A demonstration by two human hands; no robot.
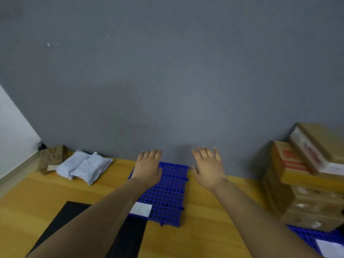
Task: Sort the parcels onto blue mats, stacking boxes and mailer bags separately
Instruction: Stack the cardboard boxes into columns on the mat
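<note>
I am holding both hands out over the blue mat (167,194) in the middle of the wooden floor (204,229). The left hand (149,167) is hanging above the mat's far left corner and the right hand (207,167) just past its far right corner. Both are spread flat with straight fingers and are gripping nothing. The white mailer bags (83,167) are lying in a loose heap at the far left against the grey wall (167,81), touching a small brown box (52,158) in the corner. The stack of boxes (305,183) is standing at the right on a second blue mat (305,236), well apart from my hands. I am judging that the bags and the small box are waiting to be sorted. The bags are looking soft and slippery, so a one-handed grab could let one slide out or drag its neighbour along. The corner box is sitting so close to them that a reach for it could sweep a bag aside. The stack at the right is looking uneven, its top boxes tilted, so one more box set carelessly could tip it. A white label (141,209) is resting on the middle mat's near left corner, and a parcel dropped there could shove it off. The black sheet (70,216) at the near left is partly hidden under my forearm.
</note>
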